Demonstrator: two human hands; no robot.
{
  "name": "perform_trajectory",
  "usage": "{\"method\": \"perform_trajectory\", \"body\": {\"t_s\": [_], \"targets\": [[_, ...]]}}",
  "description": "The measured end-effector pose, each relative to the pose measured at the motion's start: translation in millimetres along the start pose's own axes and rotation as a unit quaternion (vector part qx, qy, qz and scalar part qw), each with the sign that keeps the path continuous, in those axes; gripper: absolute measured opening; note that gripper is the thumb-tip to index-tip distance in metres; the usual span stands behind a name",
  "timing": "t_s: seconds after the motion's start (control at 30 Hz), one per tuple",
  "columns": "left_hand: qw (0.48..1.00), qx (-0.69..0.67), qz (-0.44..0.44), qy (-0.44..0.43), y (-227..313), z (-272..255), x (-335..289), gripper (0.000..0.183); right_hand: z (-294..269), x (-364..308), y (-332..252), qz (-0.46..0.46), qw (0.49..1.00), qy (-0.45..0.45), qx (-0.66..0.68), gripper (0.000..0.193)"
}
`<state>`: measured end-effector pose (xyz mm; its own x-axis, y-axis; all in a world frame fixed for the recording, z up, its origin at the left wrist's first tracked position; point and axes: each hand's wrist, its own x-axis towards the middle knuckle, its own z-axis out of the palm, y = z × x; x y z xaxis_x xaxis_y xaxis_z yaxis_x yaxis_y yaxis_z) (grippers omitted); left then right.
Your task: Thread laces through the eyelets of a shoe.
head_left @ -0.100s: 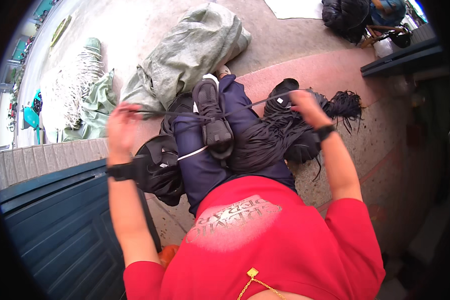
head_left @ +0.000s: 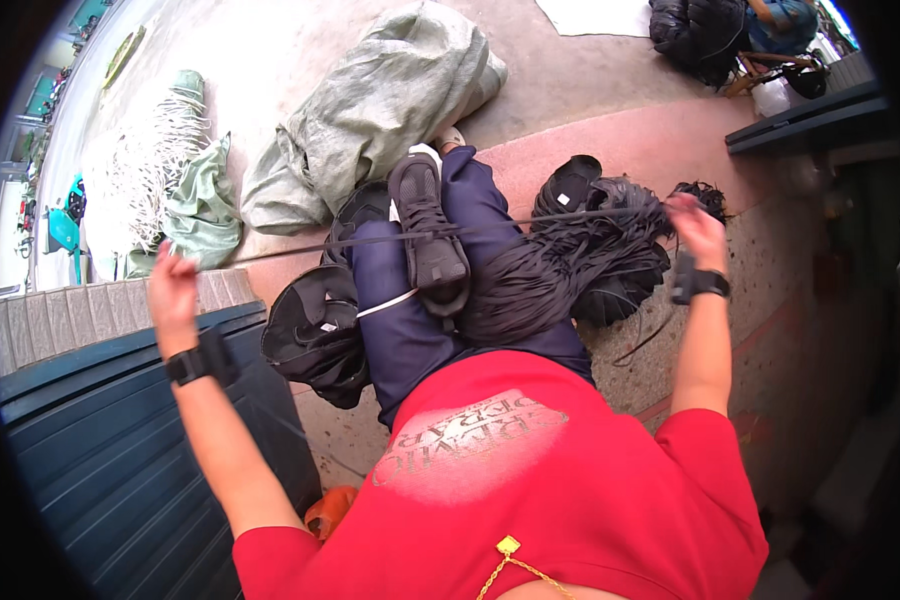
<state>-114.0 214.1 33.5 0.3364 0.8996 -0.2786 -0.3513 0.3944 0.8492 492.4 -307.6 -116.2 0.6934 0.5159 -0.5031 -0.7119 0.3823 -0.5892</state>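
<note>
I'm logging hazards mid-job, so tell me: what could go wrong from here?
Two risks, as I judge it. The black lace, stretched between the left hand and right hand, crosses the dark shoe; no hand steadies the shoe, so a hard pull might tip or shift it. The lace also runs close to the heap of black strands on the right, so it could tangle there.
</note>
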Motion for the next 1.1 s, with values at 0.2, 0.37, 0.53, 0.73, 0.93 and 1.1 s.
{"method": "perform_trajectory", "body": {"t_s": [0.2, 0.37, 0.53, 0.73, 0.93, 1.1], "targets": [[0.985, 0.027, 0.072, 0.157, 74.6, -92.8, -20.3, 0.021, -95.2, -15.4, -71.9, -0.005, 0.974, 0.098, 0.205, 0.015], [0.953, 0.245, 0.007, 0.177, -29.3, -27.3, 0.4, 0.021, 68.7, 0.0, 52.5, -0.053, 0.980, 0.117, -0.153, 0.019], [0.893, 0.442, -0.080, -0.040, -147.1, 94.6, -26.0, 0.020, 191.8, -34.5, 177.2, -0.028, 0.848, -0.182, -0.498, 0.024], [0.868, 0.453, -0.138, -0.148, -196.3, 148.4, -59.2, 0.018, 240.4, -53.2, 239.8, -0.272, 0.623, -0.373, -0.632, 0.013], [0.853, 0.468, -0.157, -0.168, -195.6, 157.3, -62.8, 0.019, 256.4, -57.0, 241.3, -0.390, 0.376, -0.483, -0.688, 0.018], [0.850, 0.469, -0.155, -0.181, -198.5, 172.4, -62.4, 0.018, 266.2, -56.7, 243.3, -0.404, 0.335, -0.504, -0.686, 0.016]]}}
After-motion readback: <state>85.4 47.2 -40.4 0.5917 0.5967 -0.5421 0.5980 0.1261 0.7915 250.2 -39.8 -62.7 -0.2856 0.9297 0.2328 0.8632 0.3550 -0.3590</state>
